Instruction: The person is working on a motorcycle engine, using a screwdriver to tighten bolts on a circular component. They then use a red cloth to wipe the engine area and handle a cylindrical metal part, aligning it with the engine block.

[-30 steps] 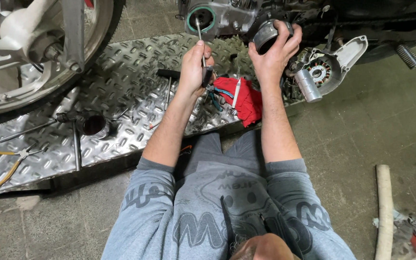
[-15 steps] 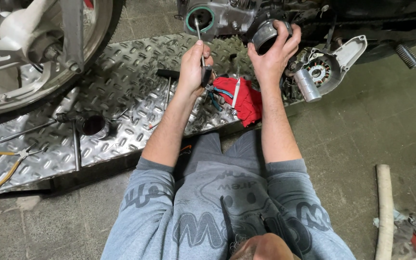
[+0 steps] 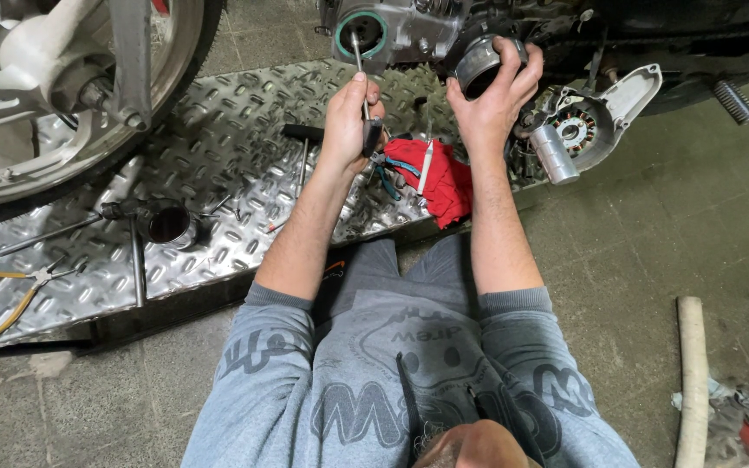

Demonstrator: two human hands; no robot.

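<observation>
Two hands up at the engine casing (image 3: 409, 30), and each has its own job. The right hand (image 3: 491, 95) is wrapped around a dark cylindrical part (image 3: 481, 65), fingers curled over its rim, holding it tilted against the casing with its open mouth turned toward the camera, which looks like a grip for steadying it in place. The left hand (image 3: 348, 121) is clenched on a thin screwdriver (image 3: 361, 78), thumb on top, shaft pointing up so that the tip sits at the green-ringed round opening (image 3: 361, 30) just left of the part.

Just below the hands, a red rag (image 3: 439, 178) lies spread on the diamond-pattern steel plate (image 3: 218, 165), with a small silver tool and blue-handled pliers on or beside it (laid within easy reach, by the look of it). To the right, a detached side cover (image 3: 604, 117) rests face-up with its windings showing, a metal cylinder (image 3: 555, 154) leaning beside it.

Further left on the plate sit a black-handled wrench (image 3: 303, 139), a dark socket-like cup (image 3: 166, 224) and yellow-handled pliers (image 3: 19, 299). A wheel (image 3: 54, 95) fills the top-left corner. The person sits on the concrete floor in a grey printed sweatshirt (image 3: 392, 373), and a pale hose (image 3: 691, 373) lies well off to the right.
</observation>
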